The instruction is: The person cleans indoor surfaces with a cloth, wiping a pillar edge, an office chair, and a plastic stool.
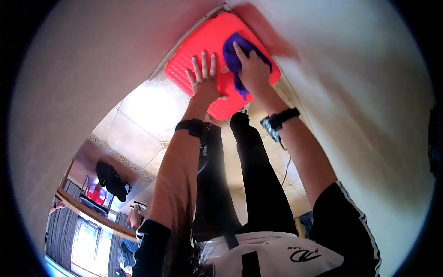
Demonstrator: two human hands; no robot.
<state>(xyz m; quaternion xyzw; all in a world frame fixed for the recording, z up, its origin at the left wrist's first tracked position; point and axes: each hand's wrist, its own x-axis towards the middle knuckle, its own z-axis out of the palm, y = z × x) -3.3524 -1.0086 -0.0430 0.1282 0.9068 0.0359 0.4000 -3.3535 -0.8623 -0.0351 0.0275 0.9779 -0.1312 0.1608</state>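
Observation:
A bright red plastic stool [189, 57] with a textured top stands in the corner between two walls. My left hand [204, 82] lies on its top with the fingers spread. On the right part of the same surface, my right hand [253, 69] presses a purple cloth [234, 46], the index finger stretched out over it. The cloth is bunched under the palm, and one end hangs toward the near edge. A small round hole [224, 70] shows in the stool top between my hands. Both my wrists carry black straps.
Pale walls [360, 60] rise close on both sides. Tiled floor [134, 134] with a patterned border lies to the left. A black bag [110, 180], a red chair [95, 195] and another person's leg [134, 218] appear at lower left. A thin cable [287, 171] runs along the right.

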